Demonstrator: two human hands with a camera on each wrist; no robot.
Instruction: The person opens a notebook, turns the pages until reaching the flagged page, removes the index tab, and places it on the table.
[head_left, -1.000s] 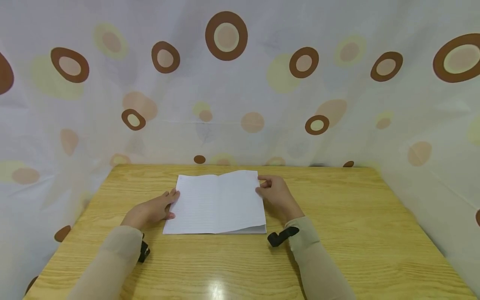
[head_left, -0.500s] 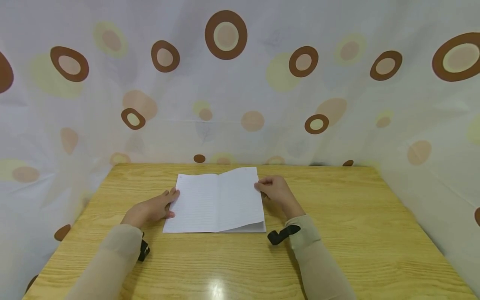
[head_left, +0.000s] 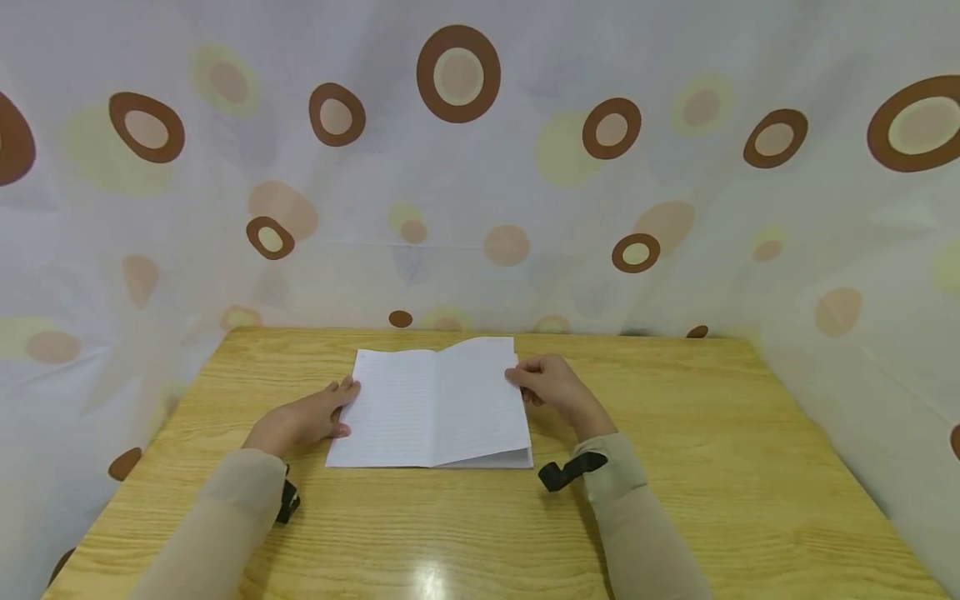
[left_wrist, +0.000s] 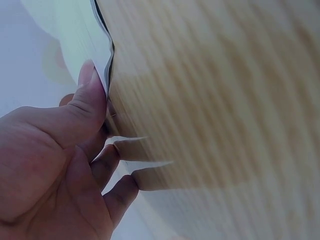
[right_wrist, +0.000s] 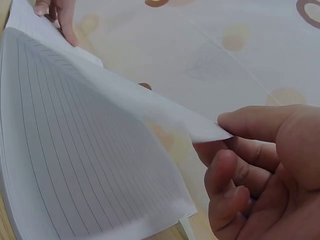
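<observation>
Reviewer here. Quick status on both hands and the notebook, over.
Right hand pinching lifted page. Left hand resting at notebook's left edge. Lined notebook lying open. No obstruction seen.

Two sets of fingers (right_wrist: 222, 172), two sleeves (head_left: 217, 517), one notebook (head_left: 397, 408), one table (head_left: 705, 467) show.

Smooth, matt paper noted in the notebook (head_left: 397, 408). Table (head_left: 712, 467) surfaced in wood grain, finish glossy: light is thrown back. Patterned backdrop (head_left: 465, 183) creased, faintly shiny; cloth or plastic cannot be told. Sleeves (head_left: 232, 492) made of matt cloth.
</observation>
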